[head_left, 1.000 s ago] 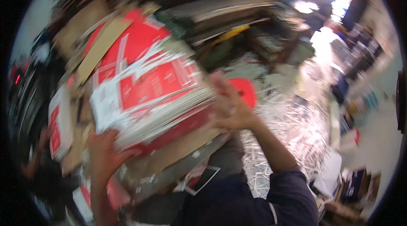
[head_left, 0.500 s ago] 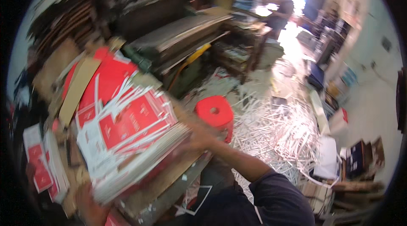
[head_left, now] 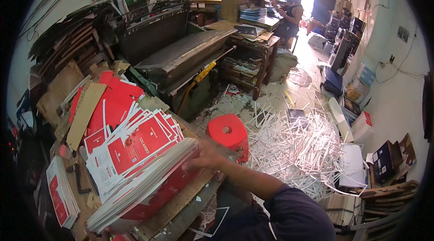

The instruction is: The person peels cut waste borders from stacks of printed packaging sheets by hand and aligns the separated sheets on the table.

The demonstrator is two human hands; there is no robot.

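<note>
A thick stack of red-and-white printed sheets [head_left: 158, 189] is tilted on edge on the workbench in front of me. My right hand [head_left: 207, 155] grips its right end, thumb against the red face. At the stack's lower left corner my left hand [head_left: 103, 234] holds on, mostly hidden by the sheets and the picture's edge. Behind the stack lie loose printed sheets [head_left: 138, 144] with white strips, and beyond them some red sheets [head_left: 120, 101] under a tan cardboard strip [head_left: 88, 114]. A smaller pile of printed sheets [head_left: 58, 191] sits at the left, beside a dark bent tool [head_left: 77, 180].
A red plastic stool [head_left: 227, 134] stands right of the workbench [head_left: 174, 211]. White paper strips [head_left: 294, 150] cover much of the floor. Behind stands a large dark machine [head_left: 185, 55] with a yellow handle. A person [head_left: 291, 17] works near the bright doorway.
The stack has tipped up, so more of its red outer face shows. My left hand has dropped lower and is now mostly hidden. My right hand still grips the right end.
</note>
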